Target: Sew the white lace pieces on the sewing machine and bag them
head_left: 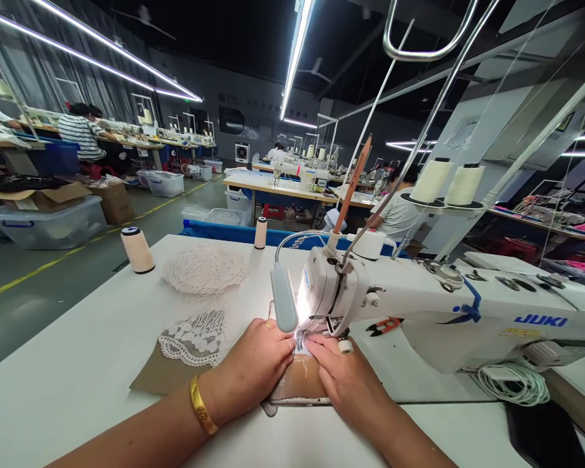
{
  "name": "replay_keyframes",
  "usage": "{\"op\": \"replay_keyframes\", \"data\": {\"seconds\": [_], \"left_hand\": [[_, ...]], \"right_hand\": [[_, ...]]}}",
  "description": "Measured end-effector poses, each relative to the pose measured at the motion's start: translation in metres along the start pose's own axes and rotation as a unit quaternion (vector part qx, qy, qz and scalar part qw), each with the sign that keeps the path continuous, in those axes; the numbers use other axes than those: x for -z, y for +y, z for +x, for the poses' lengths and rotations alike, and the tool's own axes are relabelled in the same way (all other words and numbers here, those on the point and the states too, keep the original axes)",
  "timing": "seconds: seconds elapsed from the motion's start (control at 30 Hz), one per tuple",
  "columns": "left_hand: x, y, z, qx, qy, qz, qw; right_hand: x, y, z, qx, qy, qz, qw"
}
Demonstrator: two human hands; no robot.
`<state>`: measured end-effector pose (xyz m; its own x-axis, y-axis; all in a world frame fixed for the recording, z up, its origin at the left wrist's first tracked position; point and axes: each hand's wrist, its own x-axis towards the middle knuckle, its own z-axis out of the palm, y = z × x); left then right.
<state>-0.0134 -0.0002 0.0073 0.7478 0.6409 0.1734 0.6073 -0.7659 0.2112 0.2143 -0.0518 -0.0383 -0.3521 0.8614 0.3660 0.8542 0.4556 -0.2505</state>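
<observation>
Both hands flat, palms down, fingers spread, pinching nothing: left hand (253,370) and right hand (344,380) press tan fabric piece (299,383) against machine bed, fingertips meeting just before needle area under lamp glare. Seam judged under way; stitched length not readable. White lace trim (195,338) just left of left hand, on tan piece, seemingly unfed. Netted lace heap (205,270) beyond. Juki sewing machine (448,312) right of hands. Thread cone (137,249) far left on white table (78,364). Workshop beyond: rows of machines, seated workers, bins.
</observation>
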Motion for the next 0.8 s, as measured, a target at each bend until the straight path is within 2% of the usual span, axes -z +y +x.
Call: {"op": "replay_keyframes", "data": {"seconds": [0.13,0.27,0.37,0.47,0.6,0.67,0.7,0.8], "left_hand": [[0.003,-0.001,-0.001,0.043,-0.019,0.009,0.999],[0.005,0.001,-0.001,0.074,-0.023,0.037,0.996],[0.011,0.005,-0.003,0.063,-0.023,0.064,0.996],[0.019,0.004,-0.007,0.059,-0.016,-0.006,0.998],[0.026,-0.007,-0.008,0.007,0.042,-0.052,0.998],[0.028,-0.009,-0.008,-0.011,0.020,-0.033,0.999],[0.028,-0.007,-0.008,0.001,-0.006,-0.020,1.000],[0.031,0.003,-0.011,0.094,-0.082,0.048,0.991]], "right_hand": [[-0.003,0.003,-0.002,-0.002,0.004,-0.017,1.000],[-0.003,0.003,-0.005,0.022,0.036,-0.020,0.999],[-0.001,-0.001,-0.005,0.049,0.060,0.000,0.997],[0.002,-0.009,-0.003,0.084,0.083,0.039,0.992],[0.003,-0.025,0.000,0.124,0.081,0.119,0.982],[0.002,-0.033,0.001,0.121,0.054,0.150,0.980],[0.001,-0.037,0.000,0.118,0.041,0.156,0.980],[0.000,-0.042,-0.001,0.108,0.019,0.148,0.983]]}}
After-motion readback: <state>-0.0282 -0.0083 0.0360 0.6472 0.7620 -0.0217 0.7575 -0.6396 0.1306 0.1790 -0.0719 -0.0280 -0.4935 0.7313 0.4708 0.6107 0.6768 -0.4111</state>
